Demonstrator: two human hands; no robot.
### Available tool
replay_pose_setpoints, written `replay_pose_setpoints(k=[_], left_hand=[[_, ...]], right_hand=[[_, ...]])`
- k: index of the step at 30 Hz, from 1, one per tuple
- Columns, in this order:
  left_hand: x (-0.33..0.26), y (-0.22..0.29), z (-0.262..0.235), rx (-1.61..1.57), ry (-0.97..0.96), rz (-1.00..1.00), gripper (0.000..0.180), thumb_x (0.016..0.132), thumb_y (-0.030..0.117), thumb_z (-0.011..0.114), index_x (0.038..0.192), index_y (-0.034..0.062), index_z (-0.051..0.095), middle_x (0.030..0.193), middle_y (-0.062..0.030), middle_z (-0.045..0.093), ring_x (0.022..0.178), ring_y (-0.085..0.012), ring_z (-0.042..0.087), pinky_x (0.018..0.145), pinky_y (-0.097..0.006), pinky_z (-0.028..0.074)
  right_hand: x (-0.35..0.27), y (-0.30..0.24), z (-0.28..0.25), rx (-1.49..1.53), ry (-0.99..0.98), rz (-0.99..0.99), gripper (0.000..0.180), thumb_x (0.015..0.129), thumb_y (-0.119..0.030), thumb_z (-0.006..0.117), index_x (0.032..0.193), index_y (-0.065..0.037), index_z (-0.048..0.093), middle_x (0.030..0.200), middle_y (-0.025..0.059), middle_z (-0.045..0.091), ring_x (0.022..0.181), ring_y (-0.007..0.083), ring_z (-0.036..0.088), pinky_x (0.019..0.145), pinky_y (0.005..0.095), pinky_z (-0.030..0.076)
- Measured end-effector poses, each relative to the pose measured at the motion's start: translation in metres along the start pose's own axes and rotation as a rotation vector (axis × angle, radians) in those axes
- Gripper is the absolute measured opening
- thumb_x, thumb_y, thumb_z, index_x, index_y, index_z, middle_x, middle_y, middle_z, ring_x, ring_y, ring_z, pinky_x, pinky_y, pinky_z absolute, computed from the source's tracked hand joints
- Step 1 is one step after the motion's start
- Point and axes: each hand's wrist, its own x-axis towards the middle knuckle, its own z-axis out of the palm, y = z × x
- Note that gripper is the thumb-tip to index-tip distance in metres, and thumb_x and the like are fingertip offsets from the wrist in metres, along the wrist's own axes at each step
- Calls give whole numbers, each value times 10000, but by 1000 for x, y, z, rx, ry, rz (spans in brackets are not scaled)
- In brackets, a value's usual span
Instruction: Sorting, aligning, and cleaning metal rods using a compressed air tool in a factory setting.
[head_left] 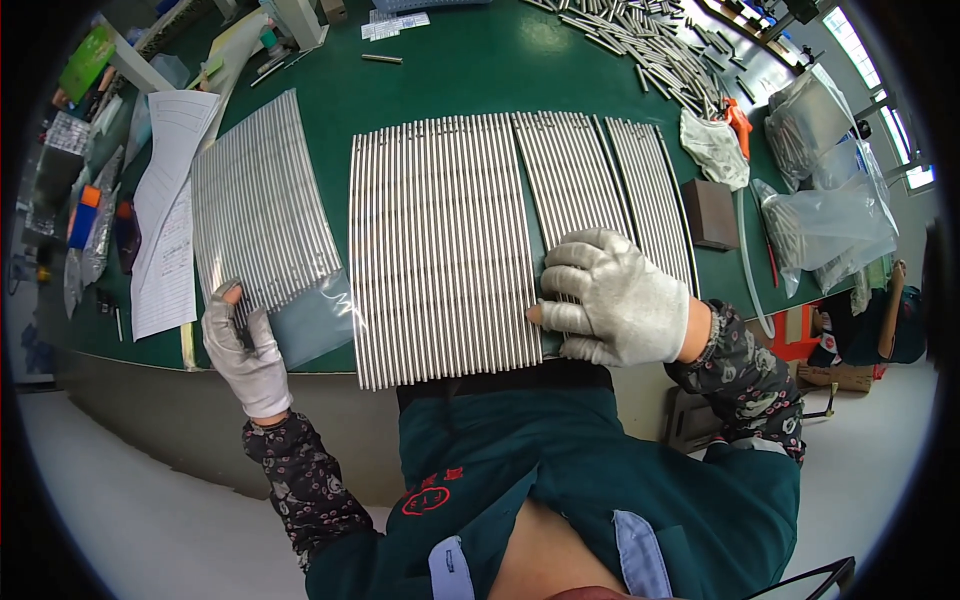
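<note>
A wide row of slim metal rods (440, 250) lies side by side at the middle of the green table, its near ends sticking past the front edge. To its right are two narrower groups, a middle group (565, 170) and a right group (645, 180), with thin gaps between. My right hand (620, 300), in a white glove with a bare thumb tip, lies over the middle group, fingers spread, thumb touching the wide row's edge. On the left, a clear plastic bag (265, 190) holds another flat row of rods. My gloved left hand (243, 355) grips its lower left corner.
Loose rods (640, 40) are heaped at the far right, and a single rod (382, 59) lies farther left. A brown block (711, 215), a white glove (714, 148) and bagged rods (830, 225) stand at right. Paper sheets (165, 220) lie left of the bag.
</note>
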Motion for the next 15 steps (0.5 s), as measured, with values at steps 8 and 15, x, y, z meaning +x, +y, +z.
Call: replay_pose_setpoints(k=[8, 15], left_hand=[[0, 2, -1, 9, 8, -16, 312, 808, 95, 572, 1093, 10, 478, 1024, -134, 552, 929, -275, 544, 837, -353, 428], [0, -5, -1, 22, -1, 53, 479, 800, 74, 581, 1240, 74, 393, 1043, -119, 552, 949, -279, 541, 836, -373, 425]], right_hand=[[7, -2, 1, -17, -36, 7, 390, 690, -371, 614, 997, -131, 613, 1046, 80, 577, 1067, 277, 499, 931, 436, 346], [14, -7, -2, -3, -47, 13, 397, 674, -357, 622, 996, -125, 608, 1048, 87, 569, 1050, 276, 502, 922, 432, 351]])
